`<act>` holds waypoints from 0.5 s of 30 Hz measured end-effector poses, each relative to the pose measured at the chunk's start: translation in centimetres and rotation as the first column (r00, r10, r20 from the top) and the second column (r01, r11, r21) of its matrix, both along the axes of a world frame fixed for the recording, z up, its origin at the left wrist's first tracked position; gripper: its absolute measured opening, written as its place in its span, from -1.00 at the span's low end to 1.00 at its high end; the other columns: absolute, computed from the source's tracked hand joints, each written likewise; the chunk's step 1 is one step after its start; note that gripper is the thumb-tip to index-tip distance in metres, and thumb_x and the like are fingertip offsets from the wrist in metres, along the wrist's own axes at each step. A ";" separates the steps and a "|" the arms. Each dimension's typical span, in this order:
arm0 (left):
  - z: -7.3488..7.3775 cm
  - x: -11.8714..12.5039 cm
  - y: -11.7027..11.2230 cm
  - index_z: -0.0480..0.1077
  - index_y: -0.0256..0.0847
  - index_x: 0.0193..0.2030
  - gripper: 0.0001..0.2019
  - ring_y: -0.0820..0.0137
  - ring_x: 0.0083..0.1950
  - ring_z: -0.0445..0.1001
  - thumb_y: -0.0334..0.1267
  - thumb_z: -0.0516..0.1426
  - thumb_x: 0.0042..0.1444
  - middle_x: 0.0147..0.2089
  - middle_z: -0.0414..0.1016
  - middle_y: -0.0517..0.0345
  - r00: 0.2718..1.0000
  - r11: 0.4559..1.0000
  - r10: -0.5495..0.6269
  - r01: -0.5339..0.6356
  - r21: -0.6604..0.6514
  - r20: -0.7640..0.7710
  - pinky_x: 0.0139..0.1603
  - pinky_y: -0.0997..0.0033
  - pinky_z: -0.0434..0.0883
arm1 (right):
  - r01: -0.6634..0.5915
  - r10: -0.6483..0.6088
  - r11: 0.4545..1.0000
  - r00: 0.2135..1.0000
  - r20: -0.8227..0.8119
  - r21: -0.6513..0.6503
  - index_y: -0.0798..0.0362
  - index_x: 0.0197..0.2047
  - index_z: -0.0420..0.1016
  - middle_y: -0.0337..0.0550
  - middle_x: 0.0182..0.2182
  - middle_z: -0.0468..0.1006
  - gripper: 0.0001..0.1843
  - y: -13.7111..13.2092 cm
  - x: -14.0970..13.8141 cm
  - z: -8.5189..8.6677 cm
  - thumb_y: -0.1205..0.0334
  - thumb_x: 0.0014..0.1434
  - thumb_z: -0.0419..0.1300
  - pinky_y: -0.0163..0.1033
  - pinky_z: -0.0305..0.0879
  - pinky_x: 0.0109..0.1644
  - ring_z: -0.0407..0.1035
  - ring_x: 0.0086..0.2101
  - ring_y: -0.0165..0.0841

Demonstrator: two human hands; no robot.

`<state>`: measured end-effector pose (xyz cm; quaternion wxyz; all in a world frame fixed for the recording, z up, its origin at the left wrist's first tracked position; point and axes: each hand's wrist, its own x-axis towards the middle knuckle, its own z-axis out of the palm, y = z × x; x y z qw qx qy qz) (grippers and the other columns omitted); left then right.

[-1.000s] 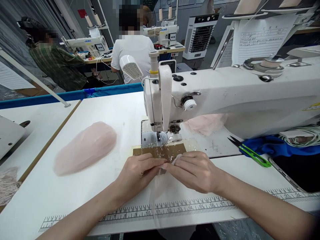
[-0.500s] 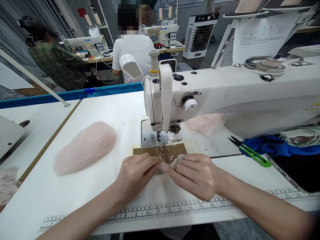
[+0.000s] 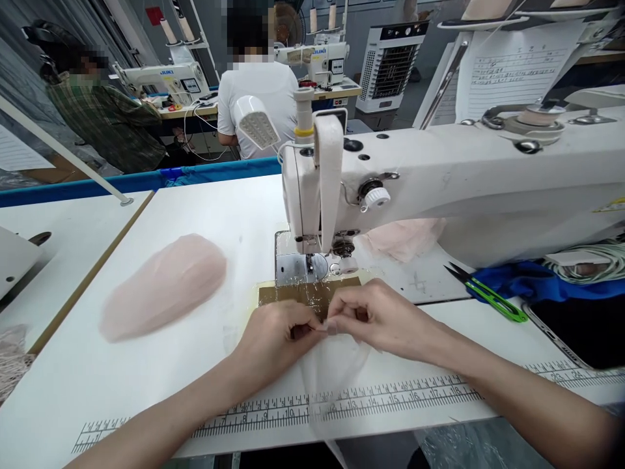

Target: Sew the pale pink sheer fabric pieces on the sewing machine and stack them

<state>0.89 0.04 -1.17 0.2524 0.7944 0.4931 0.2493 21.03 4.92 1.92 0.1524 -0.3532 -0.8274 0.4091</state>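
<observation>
My left hand point(image 3: 278, 332) and my right hand point(image 3: 374, 318) meet in front of the sewing machine point(image 3: 312, 182), fingertips pinched together. Between them they grip the edge of a thin, see-through whitish fabric point(image 3: 336, 365), which drapes down over the table's front edge. The needle and presser foot point(image 3: 309, 264) stand just beyond my hands, apart from the fabric edge I hold. Under my fingers lies a brown taped patch point(image 3: 278, 295) on the table. A pale pink sheer fabric piece point(image 3: 166, 286) rests flat to the left.
More pink fabric point(image 3: 405, 238) lies behind the needle under the machine arm. Green thread snips point(image 3: 493, 296), blue cloth point(image 3: 527, 281) and a phone point(image 3: 581, 332) are at right. A printed ruler point(image 3: 390, 400) runs along the front edge. Two people point(image 3: 258, 107) sit at machines beyond.
My right hand has shifted its hold, its fingers now pinching beside my left fingertips. The bunched fabric between my hands has been drawn down and hangs more spread out below them.
</observation>
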 end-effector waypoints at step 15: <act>-0.6 0.3 -0.5 0.45 -0.20 -0.09 -0.77 0.22 -0.02 0.42 -0.51 0.05 0.21 -0.03 0.56 0.11 0.887 0.719 0.160 0.195 0.667 -0.432 -0.01 0.16 0.21 | 0.143 -0.216 0.813 0.974 0.064 0.565 -0.01 -0.26 0.59 -0.26 -0.42 0.58 -0.83 1.7 -1.6 -4.2 0.26 0.25 0.15 -0.31 0.08 -0.42 0.37 -0.49 -0.42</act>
